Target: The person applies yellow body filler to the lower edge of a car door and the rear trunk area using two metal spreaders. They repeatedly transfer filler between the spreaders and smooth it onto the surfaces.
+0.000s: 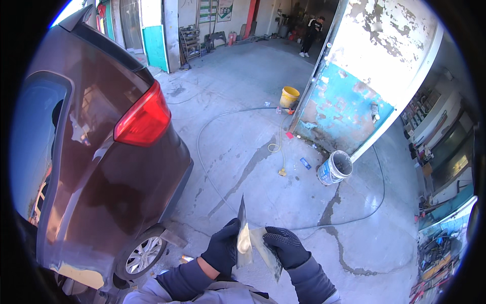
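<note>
My left hand [220,249], in a black glove, is closed round a thin, pointed putty knife [242,210] held upright. Cream-coloured putty [244,240] lies on its face. Close beside it, my right hand [286,247], in a black glove with dotted fingers, grips a flat, pale putty spreader [268,256] whose edge is near the putty; I cannot tell whether they touch. To my left stands a dark brown car [126,187] with a red tail light [144,116]. Its side bears a pale scuffed patch [79,133], and a cream patch [81,276] covers the lower bodywork.
A hose [201,152] loops across the concrete floor. A white-and-blue bucket [331,169] stands by a peeling wall [349,101], with a yellow bucket [289,96] farther off. Clutter [435,268] lines the right side. Another person [312,35] stands far back.
</note>
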### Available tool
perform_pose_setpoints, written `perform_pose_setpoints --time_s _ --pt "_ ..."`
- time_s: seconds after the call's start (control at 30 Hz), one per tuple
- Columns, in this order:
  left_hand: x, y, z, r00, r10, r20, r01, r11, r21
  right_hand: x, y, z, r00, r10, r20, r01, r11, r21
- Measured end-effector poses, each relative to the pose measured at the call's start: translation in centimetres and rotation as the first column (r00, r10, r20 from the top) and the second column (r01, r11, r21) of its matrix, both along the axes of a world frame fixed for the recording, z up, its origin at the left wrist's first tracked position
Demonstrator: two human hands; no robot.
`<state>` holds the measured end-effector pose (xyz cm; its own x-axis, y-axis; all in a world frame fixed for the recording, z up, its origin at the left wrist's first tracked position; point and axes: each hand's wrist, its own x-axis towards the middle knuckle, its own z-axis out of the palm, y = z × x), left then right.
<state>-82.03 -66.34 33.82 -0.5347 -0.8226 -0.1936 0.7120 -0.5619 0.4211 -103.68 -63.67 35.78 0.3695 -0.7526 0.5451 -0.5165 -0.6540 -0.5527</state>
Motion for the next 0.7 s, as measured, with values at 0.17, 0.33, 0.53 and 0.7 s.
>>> perform_pose_setpoints --time_s 0.17,0.33,0.53,0.7 --pt "-6.0 -11.4 -2.3 0.984 -0.095 -0.152 0.145 0.921 0.361 -1.0 -12.6 -0.3 0.832 -0.384 0.402 0.253 0.906 0.341" --pt "-8.1 -26.1 -3.4 1.000 0.016 -0.023 -0.014 0.993 0.115 -2.4 -24.6 3.3 0.829 -0.432 0.355 0.326 0.889 0.320" --pt "-8.0 -40.3 -0.1 0.984 0.149 0.100 -0.165 0.971 0.173 -5.0 -40.3 4.5 0.624 -0.421 0.659 0.274 0.907 0.319" --pt "-12.0 -50.6 2.1 0.826 0.298 0.478 -0.158 0.937 -0.311 -4.6 -55.3 1.4 0.332 -0.316 0.889 -0.178 0.904 0.388"
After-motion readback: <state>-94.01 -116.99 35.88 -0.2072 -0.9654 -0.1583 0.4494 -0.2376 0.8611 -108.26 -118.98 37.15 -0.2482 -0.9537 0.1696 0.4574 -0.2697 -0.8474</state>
